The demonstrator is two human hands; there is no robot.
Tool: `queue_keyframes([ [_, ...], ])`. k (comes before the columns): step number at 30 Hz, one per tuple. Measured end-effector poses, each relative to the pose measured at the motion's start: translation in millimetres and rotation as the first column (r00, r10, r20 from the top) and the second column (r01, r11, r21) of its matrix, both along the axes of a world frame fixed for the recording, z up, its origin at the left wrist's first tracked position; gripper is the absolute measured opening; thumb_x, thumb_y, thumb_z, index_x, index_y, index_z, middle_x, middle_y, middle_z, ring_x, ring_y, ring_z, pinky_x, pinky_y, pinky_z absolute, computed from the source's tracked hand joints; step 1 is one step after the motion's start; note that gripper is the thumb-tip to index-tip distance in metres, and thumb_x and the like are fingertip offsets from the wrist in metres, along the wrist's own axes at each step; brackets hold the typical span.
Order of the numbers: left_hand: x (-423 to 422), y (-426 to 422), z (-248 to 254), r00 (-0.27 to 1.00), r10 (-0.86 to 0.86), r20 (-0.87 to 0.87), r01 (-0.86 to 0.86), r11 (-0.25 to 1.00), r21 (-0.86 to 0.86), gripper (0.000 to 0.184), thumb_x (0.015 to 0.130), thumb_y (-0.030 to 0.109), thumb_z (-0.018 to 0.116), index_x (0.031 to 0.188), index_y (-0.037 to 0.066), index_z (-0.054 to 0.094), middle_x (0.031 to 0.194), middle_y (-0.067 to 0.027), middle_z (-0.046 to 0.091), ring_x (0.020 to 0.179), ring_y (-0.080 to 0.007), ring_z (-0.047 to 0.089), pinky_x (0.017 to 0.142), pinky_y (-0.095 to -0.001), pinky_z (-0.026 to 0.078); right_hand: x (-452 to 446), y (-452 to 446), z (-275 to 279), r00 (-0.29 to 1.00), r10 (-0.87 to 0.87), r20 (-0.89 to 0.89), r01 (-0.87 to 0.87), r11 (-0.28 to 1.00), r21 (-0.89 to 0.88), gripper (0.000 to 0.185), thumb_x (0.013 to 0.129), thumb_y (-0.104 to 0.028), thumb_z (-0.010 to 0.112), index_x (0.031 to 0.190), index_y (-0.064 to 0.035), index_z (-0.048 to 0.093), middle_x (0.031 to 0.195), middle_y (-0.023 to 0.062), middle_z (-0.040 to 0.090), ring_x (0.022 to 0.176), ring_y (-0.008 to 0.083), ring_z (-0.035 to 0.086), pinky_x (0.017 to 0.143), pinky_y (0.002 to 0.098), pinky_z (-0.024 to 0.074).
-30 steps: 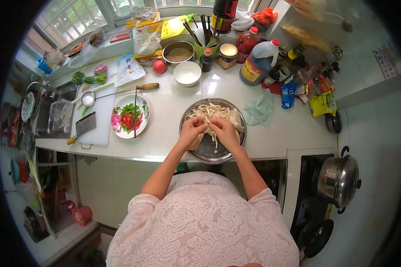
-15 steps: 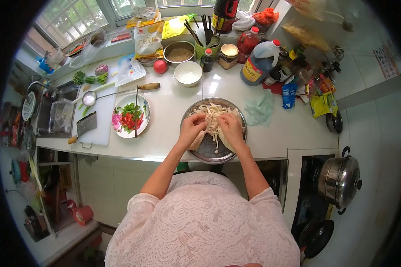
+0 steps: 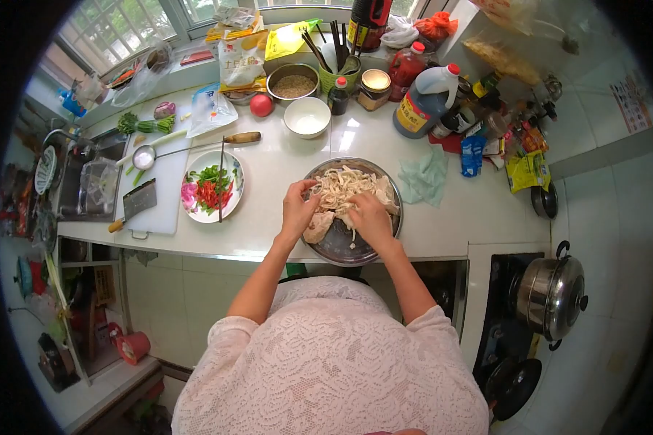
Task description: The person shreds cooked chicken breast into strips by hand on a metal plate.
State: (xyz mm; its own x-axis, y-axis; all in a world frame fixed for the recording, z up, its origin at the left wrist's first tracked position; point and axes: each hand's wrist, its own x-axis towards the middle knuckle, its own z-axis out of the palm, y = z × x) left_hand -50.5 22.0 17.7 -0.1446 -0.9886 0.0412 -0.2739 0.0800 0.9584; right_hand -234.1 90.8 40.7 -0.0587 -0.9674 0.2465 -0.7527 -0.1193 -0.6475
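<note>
A round metal tray [image 3: 395,233] lies at the counter's front edge. Pale shredded meat [image 3: 345,187] is heaped on its far half, with a larger pale piece [image 3: 317,228] at its near left. Over the tray's left rim is my left hand [image 3: 297,210], its thumb and fingers apart and nothing in them. My right hand [image 3: 371,220] reaches into the right part of the heap, fingers bent down on the meat; its fingertips are partly hidden, and it seems to pinch some shreds.
Left of the tray stand a plate [image 3: 237,164] of cut peppers and a cutting board [image 3: 168,190] with a cleaver [image 3: 139,201]. A white bowl [image 3: 307,118] is behind, a cloth [image 3: 422,177] and vinegar jug [image 3: 416,111] right. A steel pot [image 3: 551,297] stands farther right.
My hands have drawn apart from the middle of the tray. The left one has moved left off the meat and opened; the right one has come down onto the heap.
</note>
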Motion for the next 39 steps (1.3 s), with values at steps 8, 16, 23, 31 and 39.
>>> queue_keyframes([
  [8, 9.6, 8.5, -5.7, 0.999, 0.016, -0.047, -0.012, 0.996, 0.084, 0.029, 0.075, 0.008, 0.064, 0.103, 0.001, 0.062, 0.1, -0.0116, 0.058, 0.09, -0.021, 0.059, 0.077, -0.0312, 0.049, 19.6, 29.5, -34.3, 0.887, 0.07, -0.456, -0.073, 0.997, 0.01, 0.011, 0.071, -0.01, 0.061, 0.08, -0.0047, 0.06, 0.085, 0.0098, 0.053, 0.088, 0.0263, 0.053, 0.078, 0.0394, 0.0379],
  [16, -2.1, 18.0, -6.1, 0.98, -0.138, 0.141, 0.143, 0.989, -0.025, 0.027, 0.077, 0.006, 0.064, 0.102, 0.0, 0.061, 0.098, -0.0114, 0.059, 0.088, -0.0195, 0.06, 0.073, -0.0294, 0.05, 21.7, 40.7, -23.9, 0.959, 0.036, -0.281, -0.016, 0.997, 0.075, 0.014, 0.071, -0.007, 0.062, 0.084, -0.0036, 0.064, 0.084, 0.0082, 0.056, 0.085, 0.0237, 0.056, 0.077, 0.0378, 0.041],
  [23, -22.6, 22.8, 22.0, 0.849, -0.224, -0.479, 0.458, 0.763, 0.456, 0.021, 0.082, 0.007, 0.066, 0.101, 0.001, 0.061, 0.093, -0.0036, 0.061, 0.08, -0.0098, 0.057, 0.067, -0.0222, 0.049, 6.6, 31.8, -17.8, 0.671, -0.284, 0.685, 0.071, 0.944, 0.321, 0.022, 0.079, -0.01, 0.065, 0.098, 0.0014, 0.063, 0.081, 0.0093, 0.062, 0.071, 0.0181, 0.061, 0.064, 0.0284, 0.0483],
  [31, -29.2, 25.9, 20.9, 0.826, -0.278, -0.49, 0.487, 0.79, 0.373, 0.012, 0.081, 0.005, 0.067, 0.09, 0.0, 0.06, 0.08, -0.0022, 0.061, 0.069, -0.0081, 0.057, 0.064, -0.0208, 0.048, 6.7, 23.5, 10.5, 0.89, -0.165, 0.424, 0.101, 0.981, 0.168, 0.012, 0.079, -0.008, 0.063, 0.086, 0.001, 0.06, 0.078, 0.0121, 0.062, 0.069, 0.0221, 0.062, 0.062, 0.0308, 0.0493],
  [39, -25.6, 26.0, 25.6, 0.871, -0.158, -0.465, 0.373, 0.828, 0.418, 0.014, 0.079, 0.004, 0.061, 0.092, -0.001, 0.059, 0.081, -0.0029, 0.062, 0.07, -0.0089, 0.059, 0.066, -0.0226, 0.05, 3.4, 9.5, 7.8, 0.939, -0.203, 0.277, 0.154, 0.97, 0.187, 0.007, 0.078, -0.006, 0.06, 0.08, 0.0005, 0.06, 0.07, 0.0122, 0.062, 0.063, 0.023, 0.062, 0.057, 0.0327, 0.0483],
])
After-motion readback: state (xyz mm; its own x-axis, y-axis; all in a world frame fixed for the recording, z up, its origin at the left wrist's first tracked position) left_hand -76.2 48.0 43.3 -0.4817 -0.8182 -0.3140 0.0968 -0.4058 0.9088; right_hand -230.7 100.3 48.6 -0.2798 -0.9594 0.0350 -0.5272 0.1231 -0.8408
